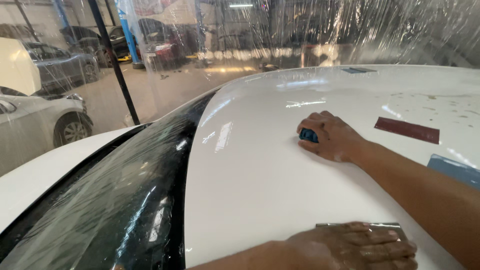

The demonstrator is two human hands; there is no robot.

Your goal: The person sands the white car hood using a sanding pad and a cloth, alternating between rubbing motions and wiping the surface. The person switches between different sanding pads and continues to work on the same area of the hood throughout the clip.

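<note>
1. Behind the white car roof (260, 180): clear plastic sheet (280, 35) hanging down, with parked cars blurry through it.
2. On the roof, toward its far side: right hand (332, 136), fingers curled and pressed down over a small blue pad (308, 135).
3. Mostly hidden under those fingers, the blue pad; only one corner peeking out, so shape hard to tell.
4. On the near edge of the roof: left hand (357, 246), flat, fingers pressed together and lying straight.
5. Under that hand: thin grey sheet (385, 226), only its far edge and one corner showing. Holding it or just resting on it? Cannot tell.
6. Cut off at the bottom of the view: left wrist and arm.
7. Right of the blue pad on the roof: dark red strip (407, 130) lying flat.
8. Nearer than the red strip: blue-grey sheet (457, 170), cut off by the right edge.
9. Left of the roof: dark wet windshield (120, 210), shiny with streaks.
10. Far right part of the roof: small brown spots, too tiny to make out.
</note>
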